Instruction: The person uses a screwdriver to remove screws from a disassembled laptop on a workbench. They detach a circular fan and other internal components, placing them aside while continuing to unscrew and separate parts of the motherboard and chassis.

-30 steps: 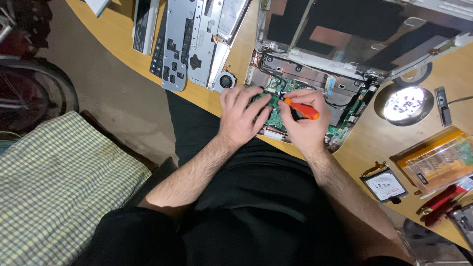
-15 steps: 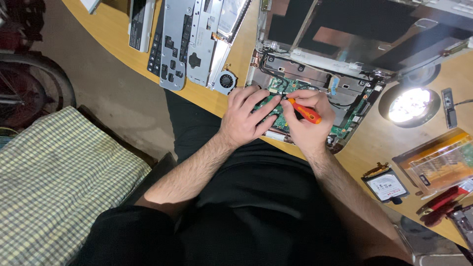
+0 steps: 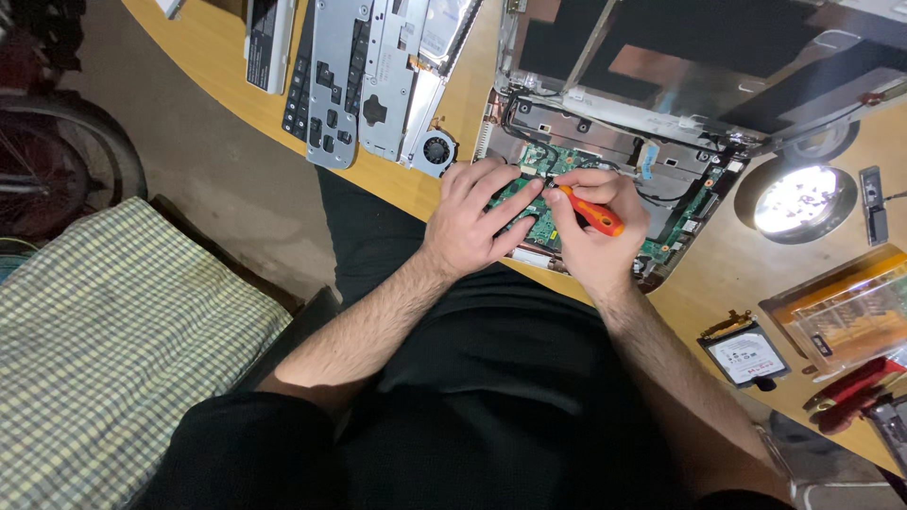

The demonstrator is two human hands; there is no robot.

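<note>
Your right hand (image 3: 593,241) grips orange screwdriver (image 3: 590,212), tip down on green circuit board (image 3: 539,222); left hand (image 3: 477,219) lies loosely open on board, steadying it (lamp (image 3: 798,201) alongside lights work).

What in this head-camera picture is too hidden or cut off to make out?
- Screwdriver tip: hidden among the right hand fingers.
- Green circuit board: mostly covered by the left hand and the right hand.
- Lamp: glare washes out its face.
- Red pliers: cut off by the right edge.
</note>
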